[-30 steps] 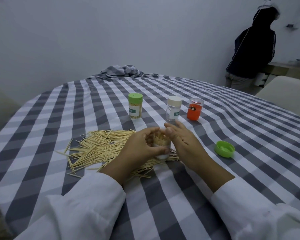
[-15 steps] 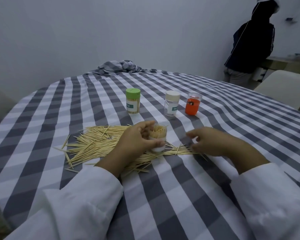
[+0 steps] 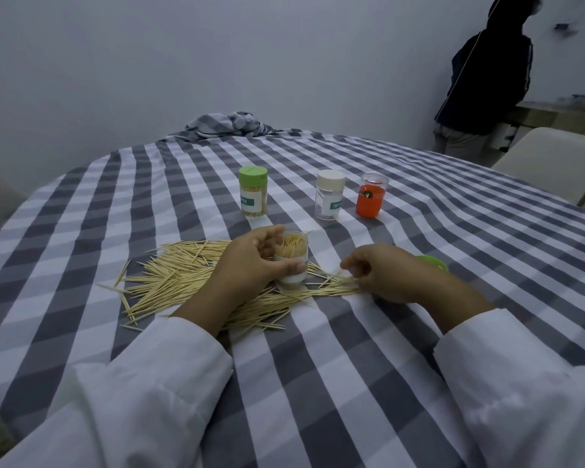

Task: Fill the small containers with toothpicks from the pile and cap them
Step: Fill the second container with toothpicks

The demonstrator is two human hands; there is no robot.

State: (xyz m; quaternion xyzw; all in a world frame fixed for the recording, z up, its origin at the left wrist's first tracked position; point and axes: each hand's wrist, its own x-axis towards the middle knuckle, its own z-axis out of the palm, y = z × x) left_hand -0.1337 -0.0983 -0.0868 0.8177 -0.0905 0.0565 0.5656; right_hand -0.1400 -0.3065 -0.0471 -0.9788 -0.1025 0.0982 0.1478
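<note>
One open jar [image 3: 290, 261] stands upright at the near right edge of the toothpick pile [image 3: 196, 282], packed with toothpicks whose tips rise above its rim. The left hand [image 3: 250, 265] grips it, thumb across the near side and fingers [image 3: 271, 231] curled round the far side. Just right of the jar, the right hand [image 3: 385, 275] rests low on the tabletop [image 3: 318, 383], its fingers [image 3: 350, 265] curled and pinched on a few toothpicks at the pile's right end. The pile fans out leftward from the jar across the checked cloth, with the left forearm lying over its near part. A green cap [image 3: 433, 263] lies behind the right hand, mostly hidden by it.

Farther back stand three more containers in a row, well apart from the hands: a green-capped jar [image 3: 253, 192] full of toothpicks on the left, a white-capped jar [image 3: 330, 194] in the middle, whose contents cannot be told, and an orange cup [image 3: 371, 200] on the right. Both arms wear white sleeves [image 3: 149, 400]. The grey and white checked cloth is bunched [image 3: 227, 125] at the far edge of the tabletop. At the far right a person [image 3: 487, 79] in a dark hooded jacket stands turned away, and a pale chair [image 3: 554, 163] sits at the tabletop's right edge.
</note>
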